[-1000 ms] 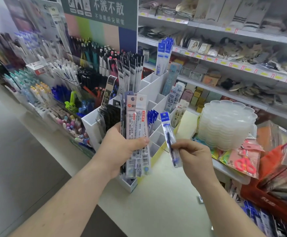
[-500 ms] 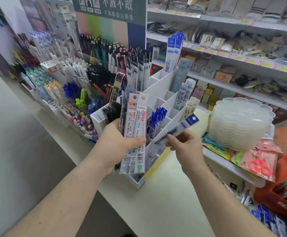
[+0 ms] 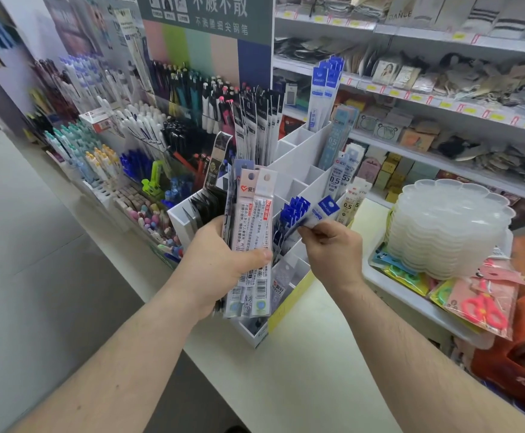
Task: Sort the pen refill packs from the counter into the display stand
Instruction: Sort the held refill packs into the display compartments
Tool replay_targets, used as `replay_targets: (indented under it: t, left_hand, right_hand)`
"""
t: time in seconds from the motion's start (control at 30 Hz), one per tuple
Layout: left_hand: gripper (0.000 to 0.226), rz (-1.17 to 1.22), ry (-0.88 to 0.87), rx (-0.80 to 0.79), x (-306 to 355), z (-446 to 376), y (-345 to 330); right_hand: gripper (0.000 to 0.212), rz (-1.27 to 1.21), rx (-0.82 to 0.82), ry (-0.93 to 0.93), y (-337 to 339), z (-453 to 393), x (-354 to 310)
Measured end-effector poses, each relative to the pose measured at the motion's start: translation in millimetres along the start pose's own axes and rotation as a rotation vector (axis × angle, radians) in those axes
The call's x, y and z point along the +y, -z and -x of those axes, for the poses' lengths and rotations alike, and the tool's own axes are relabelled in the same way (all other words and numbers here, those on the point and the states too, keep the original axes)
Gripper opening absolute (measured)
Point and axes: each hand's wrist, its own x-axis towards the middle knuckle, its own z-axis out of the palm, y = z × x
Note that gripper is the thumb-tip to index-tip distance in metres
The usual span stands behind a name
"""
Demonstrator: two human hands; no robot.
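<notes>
My left hand (image 3: 220, 264) grips a fanned bundle of pen refill packs (image 3: 252, 232) upright in front of the white tiered display stand (image 3: 302, 157). My right hand (image 3: 333, 245) pinches a single blue-topped refill pack (image 3: 323, 210), tilted, its lower end at a middle compartment that holds several matching blue packs (image 3: 292, 210). Other compartments hold black packs (image 3: 258, 126), tall blue packs (image 3: 325, 89) and pale 0.5 packs (image 3: 339, 176). The stand sits on the white counter (image 3: 302, 370).
A rack of pens (image 3: 123, 145) stands to the left of the stand. A stack of clear plastic trays (image 3: 445, 229) sits on a shelf at the right, above packaged scissors (image 3: 483, 304). Store shelves with goods run behind.
My right hand has carried the single blue pack from in front of the stand up to the compartment with the blue packs. The left hand keeps its bundle, shifted slightly.
</notes>
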Motion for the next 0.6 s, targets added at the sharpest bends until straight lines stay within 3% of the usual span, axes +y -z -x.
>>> replay_targets:
  t: [0.2, 0.43, 0.6]
  left_hand:
    - [0.048, -0.002, 0.008, 0.013, 0, -1, -2]
    - [0.048, 0.0, 0.011, 0.014, 2, 0, -3]
    - [0.047, -0.004, 0.006, 0.021, 4, 0, -4]
  right_hand:
    - [0.003, 0.089, -0.098, 0.012, -15, 6, 8]
    - [0.021, 0.45, -0.454, -0.183, -20, 3, -6]
    - [0.01, 0.415, -0.537, -0.313, -21, -3, -10]
